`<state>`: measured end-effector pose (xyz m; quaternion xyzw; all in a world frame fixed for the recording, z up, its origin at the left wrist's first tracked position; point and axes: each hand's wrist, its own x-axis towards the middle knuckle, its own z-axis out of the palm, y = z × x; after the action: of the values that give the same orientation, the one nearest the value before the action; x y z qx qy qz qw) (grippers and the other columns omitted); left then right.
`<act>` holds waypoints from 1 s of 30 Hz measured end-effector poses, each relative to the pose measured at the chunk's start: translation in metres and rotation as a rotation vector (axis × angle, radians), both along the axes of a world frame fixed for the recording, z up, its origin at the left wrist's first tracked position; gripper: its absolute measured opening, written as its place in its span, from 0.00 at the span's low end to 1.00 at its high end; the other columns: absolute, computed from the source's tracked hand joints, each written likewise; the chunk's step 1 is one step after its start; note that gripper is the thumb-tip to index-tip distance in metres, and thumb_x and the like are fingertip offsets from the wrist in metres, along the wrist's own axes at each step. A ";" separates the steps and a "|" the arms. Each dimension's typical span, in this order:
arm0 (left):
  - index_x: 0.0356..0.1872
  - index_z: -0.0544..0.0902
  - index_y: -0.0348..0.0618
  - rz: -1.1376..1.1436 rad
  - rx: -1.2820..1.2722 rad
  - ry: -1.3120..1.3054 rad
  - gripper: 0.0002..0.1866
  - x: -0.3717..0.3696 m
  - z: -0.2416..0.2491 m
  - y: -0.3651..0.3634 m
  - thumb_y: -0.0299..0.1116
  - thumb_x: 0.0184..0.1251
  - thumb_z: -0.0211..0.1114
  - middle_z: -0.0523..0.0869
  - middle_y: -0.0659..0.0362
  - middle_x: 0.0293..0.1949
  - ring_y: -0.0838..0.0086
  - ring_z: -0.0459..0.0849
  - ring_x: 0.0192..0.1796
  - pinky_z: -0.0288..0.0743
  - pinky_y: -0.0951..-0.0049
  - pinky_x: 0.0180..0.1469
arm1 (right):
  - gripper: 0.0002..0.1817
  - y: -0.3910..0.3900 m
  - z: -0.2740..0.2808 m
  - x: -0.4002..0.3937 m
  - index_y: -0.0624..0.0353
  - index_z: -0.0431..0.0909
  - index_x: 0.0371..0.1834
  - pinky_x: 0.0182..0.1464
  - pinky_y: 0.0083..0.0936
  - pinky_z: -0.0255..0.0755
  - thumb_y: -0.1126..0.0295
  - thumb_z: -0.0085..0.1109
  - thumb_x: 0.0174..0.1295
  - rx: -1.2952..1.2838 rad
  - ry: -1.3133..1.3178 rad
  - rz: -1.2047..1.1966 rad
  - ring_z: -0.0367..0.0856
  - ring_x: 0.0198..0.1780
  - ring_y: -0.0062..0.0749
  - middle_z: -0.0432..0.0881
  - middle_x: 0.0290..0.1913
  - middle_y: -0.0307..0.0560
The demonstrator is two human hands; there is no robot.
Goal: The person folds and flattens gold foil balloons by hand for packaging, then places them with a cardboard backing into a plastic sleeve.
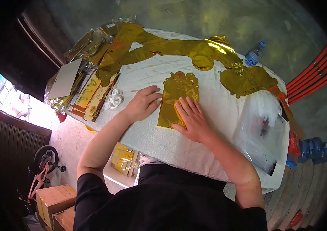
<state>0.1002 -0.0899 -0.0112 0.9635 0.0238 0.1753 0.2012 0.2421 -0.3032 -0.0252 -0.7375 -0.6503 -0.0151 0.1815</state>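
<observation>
In the middle of the white-covered table lies a gold foil piece (174,109), flat, with a shaped top edge and a small red spot near it. My right hand (193,120) rests on its lower right part, fingers stretched, pressing an orange cloth (179,111) that shows between thumb and forefinger. Most of that cloth is hidden under the palm. My left hand (144,104) lies on the table at the foil's left edge, its fingers loosely spread and fingertips by the edge. It holds nothing that I can see.
Gold foil sheets (171,48) stretch along the far edge, with a water bottle (255,54) at far right. White rings (113,99) and printed packets (94,94) lie left. Clear plastic bags (258,129) cover the right side. Cardboard boxes (55,198) stand on the floor, lower left.
</observation>
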 end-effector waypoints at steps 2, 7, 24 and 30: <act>0.51 0.81 0.44 0.013 -0.060 -0.018 0.15 0.003 -0.001 0.001 0.32 0.62 0.61 0.75 0.49 0.58 0.56 0.72 0.63 0.64 0.58 0.64 | 0.40 0.000 0.001 0.000 0.62 0.58 0.71 0.75 0.46 0.41 0.46 0.53 0.62 -0.021 -0.007 -0.001 0.49 0.75 0.52 0.55 0.74 0.57; 0.49 0.82 0.44 -0.022 -0.035 -0.058 0.15 0.004 -0.007 0.003 0.30 0.60 0.61 0.75 0.49 0.57 0.56 0.72 0.61 0.65 0.58 0.63 | 0.40 0.001 0.003 0.000 0.62 0.58 0.71 0.75 0.46 0.41 0.47 0.52 0.62 -0.045 -0.001 -0.001 0.49 0.76 0.52 0.54 0.74 0.57; 0.36 0.78 0.40 0.227 -0.228 -0.079 0.16 0.036 -0.014 -0.001 0.31 0.46 0.73 0.77 0.50 0.45 0.56 0.74 0.52 0.71 0.65 0.54 | 0.39 0.001 0.004 0.001 0.62 0.58 0.71 0.75 0.46 0.40 0.46 0.51 0.62 -0.029 -0.022 0.017 0.50 0.75 0.53 0.56 0.73 0.59; 0.38 0.77 0.40 0.333 -0.209 -0.189 0.18 0.035 -0.010 -0.010 0.31 0.45 0.73 0.77 0.50 0.41 0.54 0.74 0.50 0.69 0.61 0.53 | 0.39 0.001 0.003 0.001 0.62 0.59 0.70 0.74 0.47 0.40 0.46 0.51 0.62 -0.036 -0.022 0.022 0.50 0.75 0.54 0.56 0.73 0.59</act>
<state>0.1354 -0.1002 -0.0213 0.8994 0.1819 0.2921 0.2695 0.2427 -0.3020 -0.0223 -0.7333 -0.6605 -0.0096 0.1611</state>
